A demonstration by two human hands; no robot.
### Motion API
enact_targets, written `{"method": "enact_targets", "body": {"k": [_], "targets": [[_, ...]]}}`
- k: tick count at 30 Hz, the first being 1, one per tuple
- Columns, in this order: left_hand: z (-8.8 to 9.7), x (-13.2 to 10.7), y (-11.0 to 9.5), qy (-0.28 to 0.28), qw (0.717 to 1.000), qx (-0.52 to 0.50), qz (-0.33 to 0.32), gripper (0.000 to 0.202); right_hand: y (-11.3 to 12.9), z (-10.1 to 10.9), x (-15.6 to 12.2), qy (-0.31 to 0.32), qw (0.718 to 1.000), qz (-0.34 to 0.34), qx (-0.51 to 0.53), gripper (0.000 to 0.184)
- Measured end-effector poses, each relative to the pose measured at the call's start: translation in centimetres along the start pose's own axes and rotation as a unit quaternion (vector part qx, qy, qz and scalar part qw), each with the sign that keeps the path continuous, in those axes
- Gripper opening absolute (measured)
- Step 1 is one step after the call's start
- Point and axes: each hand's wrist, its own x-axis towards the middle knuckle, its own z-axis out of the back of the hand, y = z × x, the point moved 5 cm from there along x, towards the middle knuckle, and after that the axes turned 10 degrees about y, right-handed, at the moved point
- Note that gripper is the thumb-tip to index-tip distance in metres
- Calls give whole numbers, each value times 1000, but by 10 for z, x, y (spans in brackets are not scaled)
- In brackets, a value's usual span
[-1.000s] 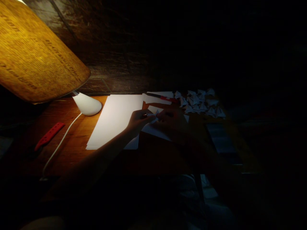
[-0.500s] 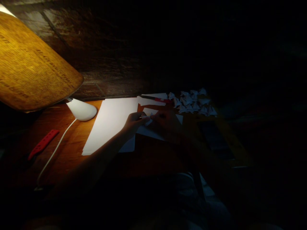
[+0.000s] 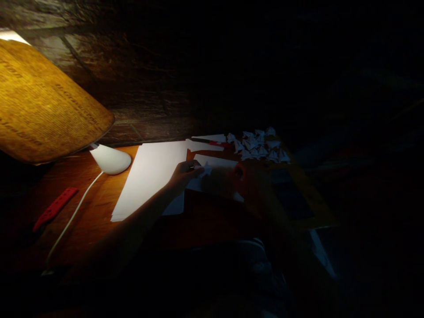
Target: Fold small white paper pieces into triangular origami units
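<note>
My left hand (image 3: pixel 183 174) is closed, pinching a small folded piece of white paper (image 3: pixel 207 168) between thumb and fingers. This piece is held over some white paper sheets (image 3: pixel 215 160) on the wooden table. To the right, my right hand (image 3: pixel 245 179) is apart from the folded piece, dark and smeared by motion, so its fingers cannot be made out. Several small folded paper shapes (image 3: pixel 255 143) are grouped beyond it at the back right.
A stack of white paper (image 3: pixel 155 172) lies left of centre. At the left stands a lamp with a printed shade (image 3: pixel 49 106) and white base (image 3: pixel 112 160); its cord (image 3: pixel 74 214) runs forward past a red strip (image 3: pixel 56 207). A red-and-black pen-like object (image 3: pixel 212 142) lies behind.
My right hand has let go of the folded paper and moved away to the right. The left hand still holds the piece. The view has shifted slightly.
</note>
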Motion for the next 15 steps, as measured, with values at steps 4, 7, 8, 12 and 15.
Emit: {"method": "enact_targets", "body": {"k": [4,7,8,12,15], "targets": [[0,1,2,2,1000,6,16,34,-17,4,-30,-33,998,-51,-11,27],[0,0,2,-3,1000,6,17,36,-24,0,-36,9,995,-95,-33,29],[0,0,1,-7,1000,4,17,36,-24,-1,-37,20,993,-105,-41,29],[0,0,1,-12,1000,-6,18,35,-20,2,-37,21,991,-119,-60,28],[-1,0,1,-6,1000,-10,16,36,-17,1,-39,3,992,-103,-67,26]]}}
